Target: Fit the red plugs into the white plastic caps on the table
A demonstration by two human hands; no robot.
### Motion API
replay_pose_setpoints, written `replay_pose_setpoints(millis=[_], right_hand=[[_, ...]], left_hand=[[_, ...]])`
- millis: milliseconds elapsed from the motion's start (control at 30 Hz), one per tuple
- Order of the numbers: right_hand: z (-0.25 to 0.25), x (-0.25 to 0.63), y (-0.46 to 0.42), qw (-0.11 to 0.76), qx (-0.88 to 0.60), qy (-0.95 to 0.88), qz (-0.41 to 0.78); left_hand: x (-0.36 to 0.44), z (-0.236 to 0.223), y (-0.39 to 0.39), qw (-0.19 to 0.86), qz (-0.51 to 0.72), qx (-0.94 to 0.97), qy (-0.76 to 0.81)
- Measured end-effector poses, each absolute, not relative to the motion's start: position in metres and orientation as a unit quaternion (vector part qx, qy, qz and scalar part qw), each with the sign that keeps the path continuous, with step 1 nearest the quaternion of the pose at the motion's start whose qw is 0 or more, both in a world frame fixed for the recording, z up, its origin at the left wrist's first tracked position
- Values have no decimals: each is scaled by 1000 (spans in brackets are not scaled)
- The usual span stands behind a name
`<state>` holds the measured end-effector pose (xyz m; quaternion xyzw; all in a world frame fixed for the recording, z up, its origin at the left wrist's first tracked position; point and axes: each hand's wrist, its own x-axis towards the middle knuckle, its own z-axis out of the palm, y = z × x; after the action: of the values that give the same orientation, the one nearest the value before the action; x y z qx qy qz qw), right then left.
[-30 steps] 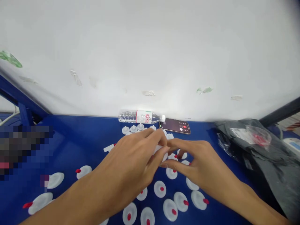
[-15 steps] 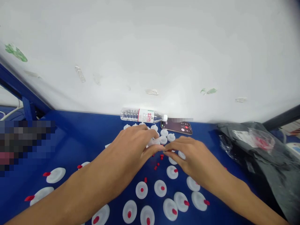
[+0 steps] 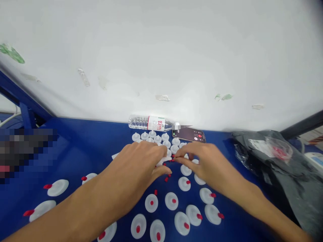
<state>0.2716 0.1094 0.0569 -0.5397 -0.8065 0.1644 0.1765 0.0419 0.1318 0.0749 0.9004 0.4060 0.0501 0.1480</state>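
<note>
My left hand (image 3: 141, 164) lies over the middle of the blue table (image 3: 83, 148), its fingers curled on a small white part (image 3: 163, 160). My right hand (image 3: 202, 163) meets it from the right, fingertips pinched on a tiny red piece (image 3: 174, 157). Loose red pieces (image 3: 166, 179) lie just below the fingers. White discs with red centres (image 3: 171, 201) are spread in front of me. More upright white parts (image 3: 151, 136) stand in a cluster behind the hands.
A clear water bottle (image 3: 148, 123) lies on its side at the white wall (image 3: 161, 60). A phone (image 3: 188, 134) with a lit screen rests beside it. A black plastic bag (image 3: 277, 161) fills the right side. More white discs (image 3: 57, 187) sit at the left.
Both hands drew back from the cluster a little, then settled with fingertips together. The left hand shifted left, uncovering the row of upright white parts and the loose red pieces.
</note>
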Motion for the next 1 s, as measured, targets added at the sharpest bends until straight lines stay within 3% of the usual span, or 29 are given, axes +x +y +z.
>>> replay_pose_setpoints(millis=[133, 400, 733, 900, 1000], right_hand=[[81, 269, 102, 354, -541, -696, 312], [82, 264, 97, 441, -500, -612, 426], [84, 265, 98, 451, -496, -587, 454], [80, 276, 99, 401, -456, -549, 575], [54, 289, 102, 340, -467, -566, 589]], left_hand=[[47, 82, 132, 181, 95, 891, 405], [54, 99, 127, 229, 171, 850, 443], [56, 97, 127, 249, 240, 829, 439], [56, 101, 120, 244, 219, 864, 383], [55, 106, 115, 205, 179, 901, 338]])
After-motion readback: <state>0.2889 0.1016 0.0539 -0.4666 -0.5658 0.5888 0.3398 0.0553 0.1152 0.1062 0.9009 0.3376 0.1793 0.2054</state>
